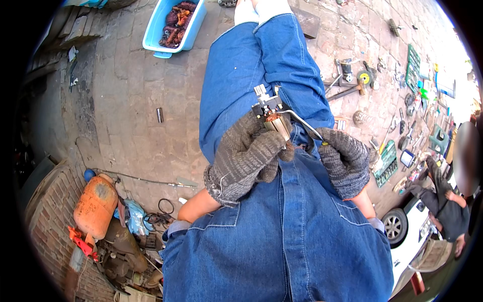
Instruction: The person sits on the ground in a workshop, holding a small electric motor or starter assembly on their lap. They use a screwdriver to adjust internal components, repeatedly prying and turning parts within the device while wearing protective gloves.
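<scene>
The left hand (246,156), in a grey knitted glove, has its fingers clamped around a small motor part (278,127) with bare metal sides and copper-coloured windings. A black fitting (266,105) sits on the far end of the motor part, which is held above the lap of the person's blue denim clothes (282,231). The right hand (344,162), gloved alike, has its fingers together on the near end of a bent metal tool (304,122); the tool's far end reaches up beside the black fitting, though whether they touch I cannot tell.

On the paved floor (126,90), a light-blue tub (194,36) at the upper left holds reddish-brown coils (176,22), and a short metal cylinder (160,115) lies well apart from the hands. To the right are a hammer (347,92) and a green tool case (387,161). An orange tank (95,206) is at the lower left; another person (450,214) is at the far right, near a white car (413,221)
</scene>
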Motion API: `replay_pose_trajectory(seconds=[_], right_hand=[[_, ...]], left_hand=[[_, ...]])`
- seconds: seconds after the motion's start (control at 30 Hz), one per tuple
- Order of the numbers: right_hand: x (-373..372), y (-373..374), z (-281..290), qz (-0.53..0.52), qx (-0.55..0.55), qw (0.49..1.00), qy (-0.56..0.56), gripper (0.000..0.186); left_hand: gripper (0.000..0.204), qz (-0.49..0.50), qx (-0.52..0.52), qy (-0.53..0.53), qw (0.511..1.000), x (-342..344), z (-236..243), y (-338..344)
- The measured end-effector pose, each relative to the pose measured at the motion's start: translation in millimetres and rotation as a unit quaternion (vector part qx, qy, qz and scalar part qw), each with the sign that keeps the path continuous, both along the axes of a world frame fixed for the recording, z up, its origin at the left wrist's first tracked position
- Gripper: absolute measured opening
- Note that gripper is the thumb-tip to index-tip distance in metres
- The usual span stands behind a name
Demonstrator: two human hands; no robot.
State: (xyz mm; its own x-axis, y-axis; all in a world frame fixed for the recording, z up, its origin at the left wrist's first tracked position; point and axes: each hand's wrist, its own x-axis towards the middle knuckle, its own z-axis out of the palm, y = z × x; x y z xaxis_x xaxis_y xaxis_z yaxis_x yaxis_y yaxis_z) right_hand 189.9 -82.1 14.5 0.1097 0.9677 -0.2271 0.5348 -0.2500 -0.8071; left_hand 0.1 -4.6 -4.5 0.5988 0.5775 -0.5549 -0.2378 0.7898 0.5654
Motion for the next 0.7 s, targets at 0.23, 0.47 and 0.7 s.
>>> replay_pose_trajectory(seconds=[0.23, 0.47, 0.7], right_hand=[[2, 6, 2, 0.055, 0.046, 0.996, -0.057, 0.028], [-9, 14, 30, 0.126, -0.069, 0.954, -0.264, 0.027], [1, 4, 17, 0.052, 0.025, 0.997, -0.043, 0.026]], left_hand=[[0.031, 0.014, 0.03, 0.015, 0.999, 3, -1, -1], [0.03, 0.021, 0.038, 0.064, 0.997, 2, -3, -5], [0.031, 0.015, 0.039, -0.013, 0.999, -3, 5, -2]])
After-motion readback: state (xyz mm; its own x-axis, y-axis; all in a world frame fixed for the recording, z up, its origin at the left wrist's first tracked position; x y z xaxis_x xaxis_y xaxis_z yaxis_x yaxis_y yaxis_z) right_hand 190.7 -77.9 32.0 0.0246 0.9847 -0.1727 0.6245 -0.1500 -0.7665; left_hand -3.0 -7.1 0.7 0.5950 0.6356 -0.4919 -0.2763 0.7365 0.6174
